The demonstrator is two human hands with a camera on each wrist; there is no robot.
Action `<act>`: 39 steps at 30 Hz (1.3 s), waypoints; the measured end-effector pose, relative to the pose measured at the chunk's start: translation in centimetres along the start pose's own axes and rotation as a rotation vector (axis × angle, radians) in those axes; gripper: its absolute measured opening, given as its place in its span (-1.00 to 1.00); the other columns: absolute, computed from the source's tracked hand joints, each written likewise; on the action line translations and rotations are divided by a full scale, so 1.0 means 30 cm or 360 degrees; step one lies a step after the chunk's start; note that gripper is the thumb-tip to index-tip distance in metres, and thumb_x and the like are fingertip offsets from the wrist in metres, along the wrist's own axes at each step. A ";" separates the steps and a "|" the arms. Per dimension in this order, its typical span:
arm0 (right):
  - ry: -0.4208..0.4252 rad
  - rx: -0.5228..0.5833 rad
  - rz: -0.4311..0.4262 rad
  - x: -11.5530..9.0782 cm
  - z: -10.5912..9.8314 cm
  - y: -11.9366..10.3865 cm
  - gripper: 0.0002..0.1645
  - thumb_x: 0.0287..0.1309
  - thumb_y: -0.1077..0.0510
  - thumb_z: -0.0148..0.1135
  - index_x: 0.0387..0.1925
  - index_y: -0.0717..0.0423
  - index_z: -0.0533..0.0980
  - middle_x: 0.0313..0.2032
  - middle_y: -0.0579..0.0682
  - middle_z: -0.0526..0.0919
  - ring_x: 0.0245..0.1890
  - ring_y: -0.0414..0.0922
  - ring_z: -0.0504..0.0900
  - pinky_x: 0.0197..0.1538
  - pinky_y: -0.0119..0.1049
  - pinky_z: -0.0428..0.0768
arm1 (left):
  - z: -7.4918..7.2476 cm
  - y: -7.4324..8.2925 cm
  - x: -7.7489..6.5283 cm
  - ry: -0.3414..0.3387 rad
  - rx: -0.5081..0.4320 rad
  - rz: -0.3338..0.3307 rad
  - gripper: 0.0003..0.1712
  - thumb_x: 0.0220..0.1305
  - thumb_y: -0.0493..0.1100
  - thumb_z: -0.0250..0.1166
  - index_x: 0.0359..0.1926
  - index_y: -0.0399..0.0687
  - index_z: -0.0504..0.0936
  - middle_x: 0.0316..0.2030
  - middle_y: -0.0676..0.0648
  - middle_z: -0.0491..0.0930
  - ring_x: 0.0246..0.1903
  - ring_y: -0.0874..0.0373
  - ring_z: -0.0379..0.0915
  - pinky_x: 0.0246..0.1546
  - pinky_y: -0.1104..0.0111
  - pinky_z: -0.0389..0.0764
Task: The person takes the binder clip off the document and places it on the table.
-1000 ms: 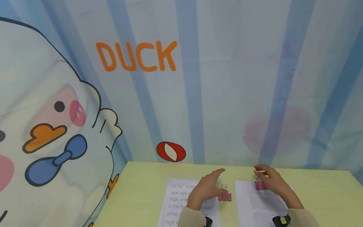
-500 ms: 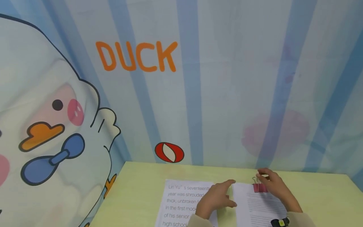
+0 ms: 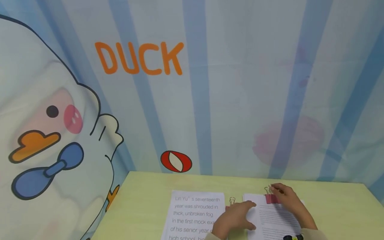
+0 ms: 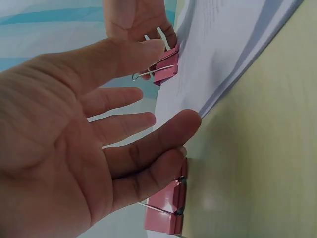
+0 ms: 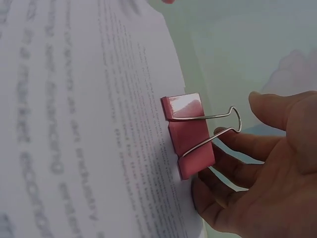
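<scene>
Clip point(image 5: 190, 139) on pages point(image 5: 106, 124); backdrop point(image 3: 234, 100) reads "DUCK".

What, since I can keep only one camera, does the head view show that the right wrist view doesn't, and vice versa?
Only the head view: the orange DUCK lettering, the sheet starting "Lin Yu's seventeenth", and a second binder clip beside that sheet.
Only the right wrist view: the legible word "market".
Both: the right hand, the paper stack and the pink binder clip at its edge.
</scene>
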State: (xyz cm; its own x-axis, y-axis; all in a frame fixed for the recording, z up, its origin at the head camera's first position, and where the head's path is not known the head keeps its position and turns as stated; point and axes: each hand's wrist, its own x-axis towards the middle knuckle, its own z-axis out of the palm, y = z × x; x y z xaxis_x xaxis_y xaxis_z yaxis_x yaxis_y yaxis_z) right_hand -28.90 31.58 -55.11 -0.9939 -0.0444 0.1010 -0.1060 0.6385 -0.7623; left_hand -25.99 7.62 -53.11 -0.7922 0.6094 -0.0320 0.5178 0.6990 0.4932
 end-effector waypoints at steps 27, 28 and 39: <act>-0.0102 0.0239 0.0093 0.009 -0.026 0.005 -0.53 0.55 0.10 -0.04 -0.45 0.33 0.47 -0.48 -0.02 0.41 -0.39 -0.16 0.36 -0.28 -0.29 0.31 | 0.083 0.059 -0.012 -0.0008 0.0280 -0.0258 -0.28 -0.27 -0.14 0.68 0.06 0.29 0.70 0.11 0.20 0.48 -0.22 0.23 0.52 -0.16 0.34 0.60; -0.0118 0.0257 0.0083 0.010 -0.027 0.007 -0.53 0.55 0.10 -0.04 -0.46 0.34 0.46 -0.48 -0.02 0.42 -0.40 -0.17 0.37 -0.29 -0.29 0.31 | 0.084 0.059 -0.013 -0.0007 0.0284 -0.0254 -0.28 -0.26 -0.14 0.68 0.06 0.28 0.70 0.12 0.20 0.47 -0.23 0.23 0.52 -0.16 0.34 0.60; -0.0202 0.0388 0.0155 0.017 -0.032 0.028 -0.45 0.53 0.06 0.01 0.15 0.54 0.43 -0.03 0.23 0.67 0.00 -0.08 0.56 0.16 0.00 0.42 | 0.079 0.061 -0.018 0.0006 0.0361 -0.0170 -0.37 -0.23 -0.14 0.65 0.00 0.21 0.71 0.12 0.16 0.47 -0.32 0.25 0.50 -0.22 0.42 0.58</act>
State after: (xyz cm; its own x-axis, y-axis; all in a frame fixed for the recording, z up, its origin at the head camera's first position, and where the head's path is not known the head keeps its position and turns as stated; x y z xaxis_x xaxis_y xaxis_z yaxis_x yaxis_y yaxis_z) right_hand -29.48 32.83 -55.08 -0.9940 -0.0979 -0.0493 0.0010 0.4418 -0.8971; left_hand -23.86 9.48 -54.25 -0.8475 0.5262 -0.0699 0.4898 0.8259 0.2792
